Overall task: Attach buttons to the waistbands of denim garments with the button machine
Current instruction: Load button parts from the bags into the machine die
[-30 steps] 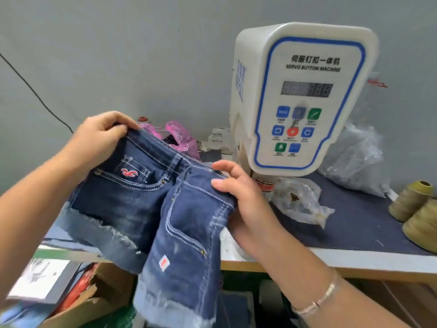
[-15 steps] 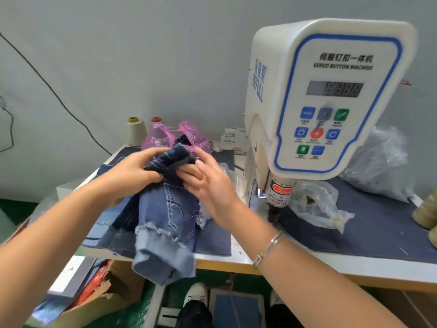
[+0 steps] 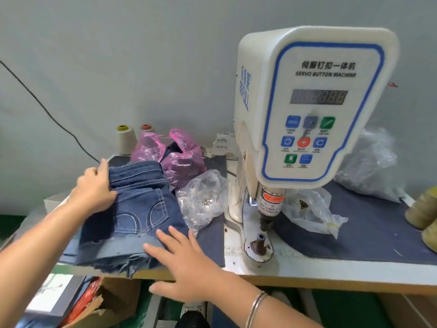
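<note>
Folded dark denim shorts (image 3: 139,209) lie on the left part of the table, back pocket up, frayed hem toward me. My left hand (image 3: 94,188) rests on their left side near the waistband, fingers laid over the cloth. My right hand (image 3: 184,261) lies flat with spread fingers on the hem at the shorts' near right corner. The white servo button machine (image 3: 314,102) stands to the right, its punch (image 3: 267,223) above a round lower die (image 3: 259,245) with nothing on it. A clear bag of metal buttons (image 3: 203,200) sits between shorts and machine.
A pink plastic bag (image 3: 179,159) and two thread cones (image 3: 125,138) stand behind the shorts. Clear bags (image 3: 312,209) lie right of the machine, with yellow cones (image 3: 423,209) at the far right edge. A cardboard box (image 3: 104,301) sits under the table. A cable (image 3: 47,112) hangs on the wall.
The shorts, held up in both hands a second ago, were folded and now lie flat on the table's left side. Both hands have gone from gripping to resting on them.
</note>
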### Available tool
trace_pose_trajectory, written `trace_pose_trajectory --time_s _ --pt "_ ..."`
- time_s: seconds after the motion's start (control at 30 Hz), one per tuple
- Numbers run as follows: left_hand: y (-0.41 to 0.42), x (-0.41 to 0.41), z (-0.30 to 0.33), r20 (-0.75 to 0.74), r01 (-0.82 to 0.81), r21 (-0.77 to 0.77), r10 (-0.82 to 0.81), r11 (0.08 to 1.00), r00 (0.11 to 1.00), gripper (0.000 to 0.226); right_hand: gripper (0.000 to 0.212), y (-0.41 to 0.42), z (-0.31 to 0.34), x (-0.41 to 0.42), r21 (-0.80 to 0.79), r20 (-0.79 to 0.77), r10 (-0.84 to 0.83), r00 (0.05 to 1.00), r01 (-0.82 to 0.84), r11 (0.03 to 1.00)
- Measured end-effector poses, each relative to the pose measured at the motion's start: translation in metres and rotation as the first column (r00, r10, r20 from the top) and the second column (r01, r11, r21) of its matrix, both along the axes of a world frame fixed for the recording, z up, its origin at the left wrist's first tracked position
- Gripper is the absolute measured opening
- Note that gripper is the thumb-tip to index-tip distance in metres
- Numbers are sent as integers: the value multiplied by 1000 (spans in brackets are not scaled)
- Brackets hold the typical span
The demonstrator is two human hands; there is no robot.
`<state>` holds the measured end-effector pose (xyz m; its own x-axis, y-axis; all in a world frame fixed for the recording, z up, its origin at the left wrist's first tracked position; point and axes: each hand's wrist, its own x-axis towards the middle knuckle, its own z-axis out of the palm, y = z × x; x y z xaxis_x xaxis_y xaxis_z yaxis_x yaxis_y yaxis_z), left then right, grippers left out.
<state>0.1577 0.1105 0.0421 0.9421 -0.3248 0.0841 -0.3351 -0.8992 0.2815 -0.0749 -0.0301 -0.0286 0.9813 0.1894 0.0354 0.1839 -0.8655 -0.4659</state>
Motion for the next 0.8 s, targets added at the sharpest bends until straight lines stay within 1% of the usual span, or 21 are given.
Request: trace_pose_trajectory --time_s 0.03,0.07,0.1,0.13,0.2,0.23,0.33,0.4,0.43,0.47,0.5,0.53,0.57,0.6,0.63,0.67,0.73,0.8 --pt "-10 -8 -7 92 66 34 -69 997 993 81 71 4 -3 0 -21 6 10 1000 -10 1000" --pt "-23 -17 -15 149 147 80 -157 986 976 74 72 7 -5 1 -22 10 18 1000 -18 1000" --pt "-35 -27 -23 151 219 142 -240 965 959 70 72 11 -5 2 -15 10 25 1000 -25 1000" --pt "-47 -36 -32 104 268 186 -290 945 951 69 72 14 -5 1 -6 9 34 999 -34 999" --pt "-61 -47 -51 -13 297 221 -302 929 953 71 71 15 0 -2 18 9 49 999 -49 999" --pt "-63 -50 -60 -37 297 229 -297 927 954 72 68 11 3 -6 32 4 60 998 -60 998" --pt "-59 -52 -72 -35 281 262 -282 923 959 72 55 -5 10 -28 103 49 112 993 -116 988" --pt "-62 -56 -67 -27 265 269 -268 926 963 70 44 -18 11 -52 212 127 83 988 -109 971" --pt "-64 -61 -63 19 262 257 -276 930 961 69 38 -26 12 -66 280 170 27 985 -75 957" --pt "-66 -68 -60 107 289 209 -315 934 943 64 32 -36 12 -81 344 207 -49 977 -26 939" --pt "-69 -75 -57 221 364 130 -385 922 896 56 29 -48 12 -96 398 237 -131 963 27 917" --pt "-73 -81 -56 340 466 48 -453 884 824 47 29 -62 13 -110 431 271 -216 938 83 899" --pt "-79 -88 -55 424 555 -15 -497 832 757 39 30 -77 14 -122 448 319 -304 898 139 883" --pt "-86 -95 -54 424 613 -51 -538 789 728 33 31 -92 15 -133 475 370 -393 842 193 859" --pt "-94 -100 -52 383 638 -69 -571 767 727 28 33 -108 15 -141 525 403 -490 773 243 816" --pt "-103 -103 -51 333 642 -75 -588 763 738 26 40 -124 15 -148 586 409 -584 701 289 757" --pt "-120 -100 -52 241 605 -21 -583 796 776 27 54 -153 15 -155 684 363 -732 576 369 629" --pt "-132 -95 -52 155 527 66 -531 847 833 27 51 -177 15 -153 709 326 -805 495 435 555"
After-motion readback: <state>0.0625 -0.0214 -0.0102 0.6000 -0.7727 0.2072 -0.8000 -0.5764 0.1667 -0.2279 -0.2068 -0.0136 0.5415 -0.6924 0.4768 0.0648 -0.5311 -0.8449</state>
